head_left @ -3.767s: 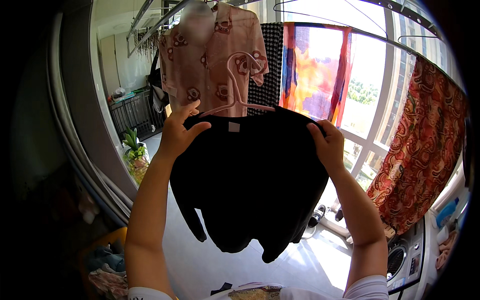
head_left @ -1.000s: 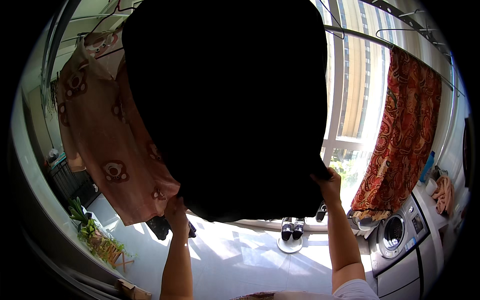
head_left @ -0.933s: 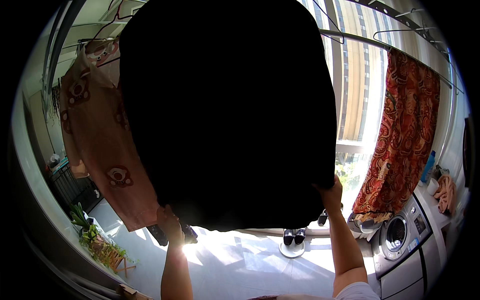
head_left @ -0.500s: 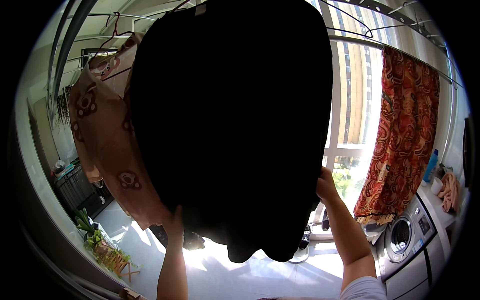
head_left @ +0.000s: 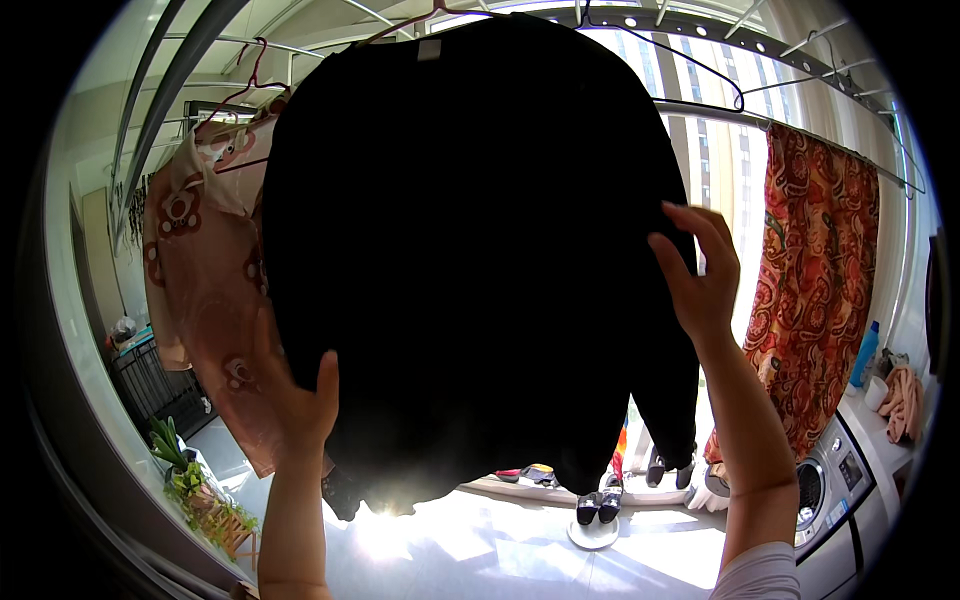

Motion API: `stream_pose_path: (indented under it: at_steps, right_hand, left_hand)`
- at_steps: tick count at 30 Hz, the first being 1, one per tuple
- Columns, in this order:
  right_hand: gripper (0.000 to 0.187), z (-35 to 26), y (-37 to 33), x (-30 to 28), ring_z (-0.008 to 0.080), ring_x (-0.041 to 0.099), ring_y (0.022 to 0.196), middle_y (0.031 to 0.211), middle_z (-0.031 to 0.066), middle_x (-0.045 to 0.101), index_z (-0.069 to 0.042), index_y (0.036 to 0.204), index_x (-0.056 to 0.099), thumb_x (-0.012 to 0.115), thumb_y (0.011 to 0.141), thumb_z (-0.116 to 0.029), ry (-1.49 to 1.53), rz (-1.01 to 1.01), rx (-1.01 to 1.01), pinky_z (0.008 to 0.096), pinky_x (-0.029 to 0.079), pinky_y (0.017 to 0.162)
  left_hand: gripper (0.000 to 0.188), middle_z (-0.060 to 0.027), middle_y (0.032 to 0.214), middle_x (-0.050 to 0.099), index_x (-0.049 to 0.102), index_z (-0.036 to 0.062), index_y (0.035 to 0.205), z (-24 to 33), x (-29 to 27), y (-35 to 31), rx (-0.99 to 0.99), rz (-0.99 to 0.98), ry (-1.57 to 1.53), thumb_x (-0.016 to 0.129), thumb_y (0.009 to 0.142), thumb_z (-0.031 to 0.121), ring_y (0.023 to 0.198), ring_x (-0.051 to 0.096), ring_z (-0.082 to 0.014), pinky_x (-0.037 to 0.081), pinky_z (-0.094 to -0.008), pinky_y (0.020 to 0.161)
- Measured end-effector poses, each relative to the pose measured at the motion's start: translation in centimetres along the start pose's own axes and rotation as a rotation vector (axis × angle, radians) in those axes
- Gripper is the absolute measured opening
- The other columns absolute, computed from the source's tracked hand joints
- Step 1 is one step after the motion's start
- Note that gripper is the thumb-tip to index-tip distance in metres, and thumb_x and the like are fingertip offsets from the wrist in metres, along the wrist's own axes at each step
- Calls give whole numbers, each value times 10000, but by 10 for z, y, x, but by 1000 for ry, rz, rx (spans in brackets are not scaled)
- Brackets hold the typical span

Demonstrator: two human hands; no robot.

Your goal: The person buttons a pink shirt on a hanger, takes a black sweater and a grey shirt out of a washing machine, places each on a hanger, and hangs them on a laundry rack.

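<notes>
A black long-sleeved top (head_left: pixel 470 250) hangs on a hanger from the overhead drying rail (head_left: pixel 700 30) and fills the middle of the view. My left hand (head_left: pixel 295 395) is raised at its lower left edge, fingers apart, flat against the fabric. My right hand (head_left: pixel 700 275) is at the top's right side by the sleeve, fingers spread, touching or just off the cloth. Neither hand grips anything.
A pink floral shirt (head_left: pixel 205 290) hangs just left of the black top. A red patterned cloth (head_left: pixel 820 280) hangs on the right. Below are a washing machine (head_left: pixel 835 490), dark shoes (head_left: pixel 600 500) by the window, and potted plants (head_left: pixel 195 485) at lower left.
The black top, held up by both hands before, now hangs from the rail. Both hands have let go of its hem and opened; the right hand has risen along the right side.
</notes>
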State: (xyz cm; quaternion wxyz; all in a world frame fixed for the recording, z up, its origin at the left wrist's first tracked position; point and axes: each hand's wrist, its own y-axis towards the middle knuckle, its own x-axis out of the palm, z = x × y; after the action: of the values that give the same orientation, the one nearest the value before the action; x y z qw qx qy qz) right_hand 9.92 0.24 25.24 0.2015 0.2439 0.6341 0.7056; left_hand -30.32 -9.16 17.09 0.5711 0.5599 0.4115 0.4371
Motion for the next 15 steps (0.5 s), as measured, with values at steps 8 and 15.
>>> stream_pose_path:
  at_steps: [8, 15]
  right_hand:
    - [206, -12, 177, 118, 204, 624, 849, 941, 51, 596, -104, 956, 675, 667, 820, -259, -343, -67, -307, 323, 534, 706]
    - [175, -24, 135, 129, 247, 625, 891, 854, 76, 618, -58, 859, 650, 603, 869, -226, -237, -368, -249, 387, 510, 764]
  left_hand:
    - [445, -50, 1403, 390, 401, 150, 1358, 57, 112, 226, 538, 5, 395, 467, 949, 312, 1345, 270, -311, 209, -604, 1045]
    - [186, -16, 997, 618, 650, 107, 991, 54, 125, 238, 500, -32, 313, 591, 881, 245, 1131, 472, -242, 268, -584, 1030]
